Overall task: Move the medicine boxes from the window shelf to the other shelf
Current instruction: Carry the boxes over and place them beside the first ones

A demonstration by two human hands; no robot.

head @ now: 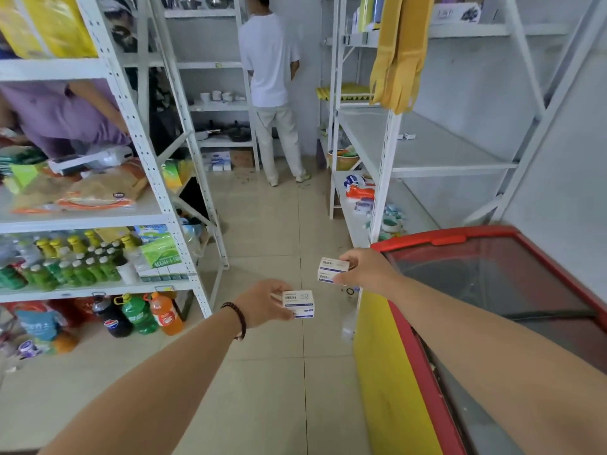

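Note:
My left hand (262, 303) grips two stacked white medicine boxes with blue print (299, 304), held out over the tiled aisle. Slightly higher and further right, my right hand (368, 269) holds another stack of two such boxes (332, 270), close to the corner of a red chest freezer. On the right, a white metal shelf (437, 152) carries two small white boxes (407, 136) near its back. No window appears in this view.
A red-rimmed chest freezer (492, 290) with a yellow side fills the lower right. White racks on the left (144, 178) hold bottles, bags and packets. A person in white (272, 87) stands at the aisle's far end. Yellow gloves (399, 50) hang from the right rack.

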